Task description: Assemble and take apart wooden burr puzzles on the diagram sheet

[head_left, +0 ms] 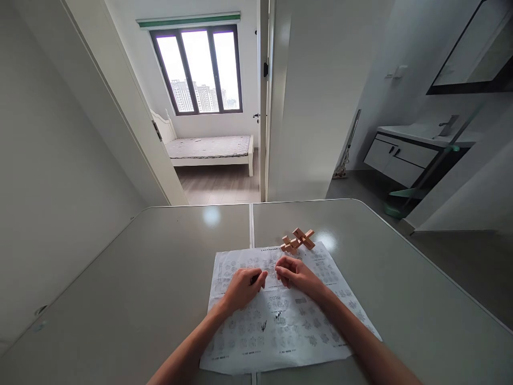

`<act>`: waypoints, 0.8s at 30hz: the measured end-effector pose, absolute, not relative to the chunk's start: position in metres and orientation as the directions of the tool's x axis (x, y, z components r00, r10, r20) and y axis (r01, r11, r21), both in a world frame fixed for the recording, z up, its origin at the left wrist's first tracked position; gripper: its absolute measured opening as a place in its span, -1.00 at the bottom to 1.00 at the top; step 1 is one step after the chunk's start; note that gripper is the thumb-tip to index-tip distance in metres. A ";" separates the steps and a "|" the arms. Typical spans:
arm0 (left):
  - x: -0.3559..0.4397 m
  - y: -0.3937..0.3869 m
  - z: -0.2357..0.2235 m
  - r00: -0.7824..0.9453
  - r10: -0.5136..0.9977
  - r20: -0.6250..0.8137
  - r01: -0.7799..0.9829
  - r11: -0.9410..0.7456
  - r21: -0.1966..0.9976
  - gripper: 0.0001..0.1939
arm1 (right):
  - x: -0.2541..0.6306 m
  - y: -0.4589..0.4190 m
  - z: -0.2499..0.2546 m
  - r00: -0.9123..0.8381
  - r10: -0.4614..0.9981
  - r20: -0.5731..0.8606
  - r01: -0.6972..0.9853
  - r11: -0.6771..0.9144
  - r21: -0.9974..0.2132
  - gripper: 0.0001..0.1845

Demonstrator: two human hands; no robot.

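My left hand [245,287] rests on a creased paper sheet [240,361] printed with rows of small diagrams. Its fingers are curled in, with a dark gap by the thumb and nothing visible held. Just to the right, my right hand [295,274] lies on the same sheet, loosely closed, and no object shows in it. The two hands are close but apart. Beyond the right hand, at the sheet's far edge, sit two interlocking wooden puzzles [303,238], made of crossed light-brown bars. They touch or nearly touch each other; neither hand touches them.
The paper lies on a glossy grey table [160,289] with a seam down its middle. Past the table are a doorway, a bed [212,147] under a window [198,69], and a white door [312,107]. At right stands a washbasin cabinet [401,155].
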State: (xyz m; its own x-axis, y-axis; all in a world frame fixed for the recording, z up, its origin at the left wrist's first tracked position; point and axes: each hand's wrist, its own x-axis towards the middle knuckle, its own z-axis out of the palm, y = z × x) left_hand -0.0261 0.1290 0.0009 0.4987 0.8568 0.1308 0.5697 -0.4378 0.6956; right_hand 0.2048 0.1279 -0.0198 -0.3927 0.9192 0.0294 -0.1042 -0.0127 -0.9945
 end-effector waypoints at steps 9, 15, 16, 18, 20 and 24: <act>-0.026 0.129 0.002 0.506 0.853 0.130 0.573 -0.445 0.689 -0.48 | 0.204 0.127 -0.017 -0.393 0.919 0.027 -0.103 -0.014 -0.995 -0.53; -0.026 0.129 0.003 0.503 0.855 0.129 0.577 -0.442 0.687 -0.48 | 0.206 0.127 -0.018 -0.401 0.916 0.029 -0.093 -0.009 -0.996 -0.55; -0.026 0.129 0.003 0.502 0.855 0.129 0.576 -0.442 0.687 -0.48 | 0.206 0.127 -0.018 -0.402 0.915 0.029 -0.092 -0.008 -0.996 -0.55; -0.026 0.129 0.003 0.502 0.855 0.129 0.576 -0.442 0.688 -0.48 | 0.205 0.127 -0.019 -0.400 0.916 0.028 -0.091 -0.009 -0.996 -0.55; -0.026 0.129 0.002 0.504 0.854 0.127 0.576 -0.442 0.688 -0.48 | 0.205 0.128 -0.020 -0.399 0.916 0.027 -0.091 -0.010 -0.996 -0.54; -0.027 0.129 0.002 0.505 0.854 0.122 0.575 -0.439 0.691 -0.49 | 0.205 0.128 -0.021 -0.402 0.915 0.028 -0.090 -0.009 -0.996 -0.53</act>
State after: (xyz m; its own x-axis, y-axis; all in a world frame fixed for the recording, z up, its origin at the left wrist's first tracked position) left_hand -0.0265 0.1290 0.0019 0.5052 0.8543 0.1220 0.5751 -0.4387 0.6905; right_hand 0.2045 0.1283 -0.0212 -0.4022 0.9151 0.0277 -0.0898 -0.0093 -0.9959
